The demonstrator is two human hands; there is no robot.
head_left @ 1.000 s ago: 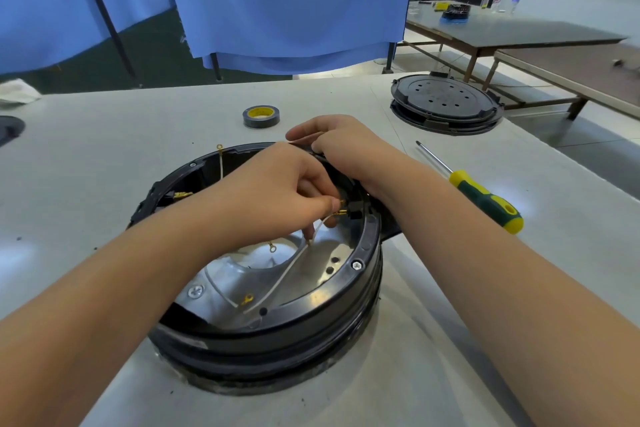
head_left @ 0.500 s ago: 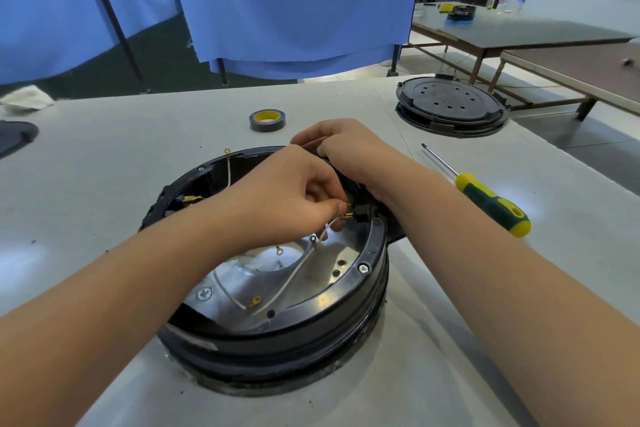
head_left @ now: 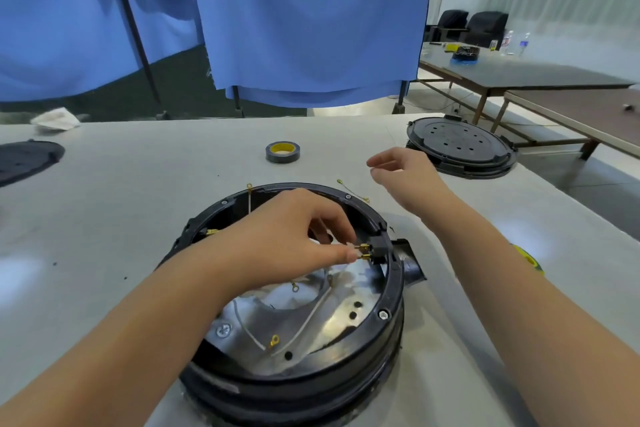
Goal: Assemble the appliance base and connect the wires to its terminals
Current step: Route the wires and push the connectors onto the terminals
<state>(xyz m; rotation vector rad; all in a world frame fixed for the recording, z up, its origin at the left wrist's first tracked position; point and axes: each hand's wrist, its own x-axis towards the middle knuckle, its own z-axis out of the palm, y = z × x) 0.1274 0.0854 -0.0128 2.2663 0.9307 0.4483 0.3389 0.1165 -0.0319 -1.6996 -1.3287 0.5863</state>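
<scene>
On the pale worktable in front of me, the round black appliance base is sitting open side up, its shiny metal floor showing. Across the table by its far right corner, a perforated black bottom cover is lying apart from the base, so I am judging the closing-up step as not yet done. A roll of tape is resting beyond the base, and only the yellow end of a screwdriver is peeking out from behind my right forearm.

Inside the rim, on the right, I am working at the black terminal block. My left hand is reaching over the base, thumb and curled fingers pinching the two brass connectors right at that block; whether they are fully seated I cannot tell. My right hand is hovering above the table beyond the base, fingers loosely bent and holding nothing.

Plenty is looking unfinished to me: a white wire is trailing loose across the metal floor, a ring terminal is lying unattached near the front, and another thin lead is draped outside the rim.
</scene>
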